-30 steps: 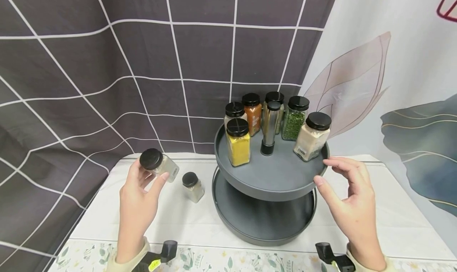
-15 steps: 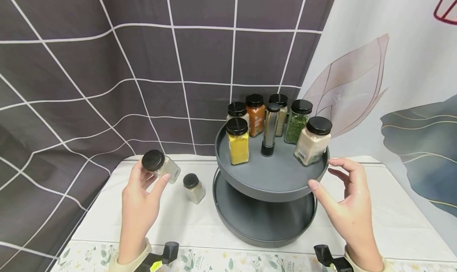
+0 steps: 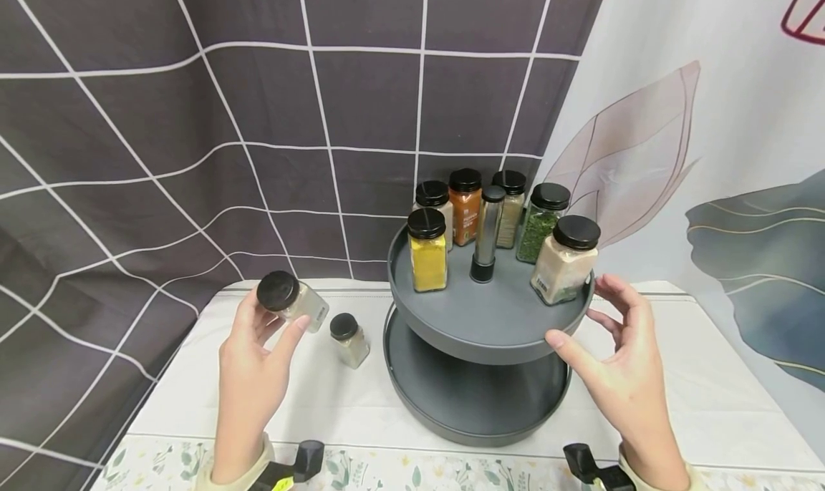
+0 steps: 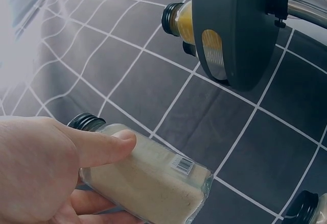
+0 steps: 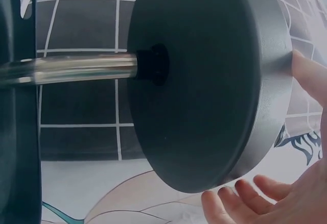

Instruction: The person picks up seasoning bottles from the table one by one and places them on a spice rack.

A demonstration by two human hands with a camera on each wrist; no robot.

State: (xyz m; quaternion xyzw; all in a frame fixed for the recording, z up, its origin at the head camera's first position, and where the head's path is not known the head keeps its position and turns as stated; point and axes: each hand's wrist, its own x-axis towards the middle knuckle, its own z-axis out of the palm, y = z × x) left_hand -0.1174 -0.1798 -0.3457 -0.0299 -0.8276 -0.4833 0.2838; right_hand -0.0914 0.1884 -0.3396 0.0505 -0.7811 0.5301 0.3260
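Note:
My left hand (image 3: 253,358) holds a glass spice jar (image 3: 308,306) with a black lid, tilted above the white table. Pale powder fills it, and a barcode label shows in the left wrist view. A smaller black-lidded jar (image 3: 351,344) stands on the table just to its right. My right hand (image 3: 621,366) touches the outer rim of the upper tray (image 3: 480,333) of a grey two-tier turntable, thumb at the front and fingers spread round the right side. On that tray stand several spice jars, among them a yellow one (image 3: 428,262), an orange one and a green one.
Below is the turntable's lower tray (image 3: 470,412); a metal post (image 3: 488,226) rises through the upper one. A dark grid-patterned curtain (image 3: 258,119) hangs behind, with a white leaf-printed cloth (image 3: 644,119) at the right. A floral strip (image 3: 387,469) borders the table's front.
The upper tray has turned clockwise seen from above: back jars moved right, the right-hand jar moved forward. My right thumb slid left along the rim. The left hand's jar hardly moved.

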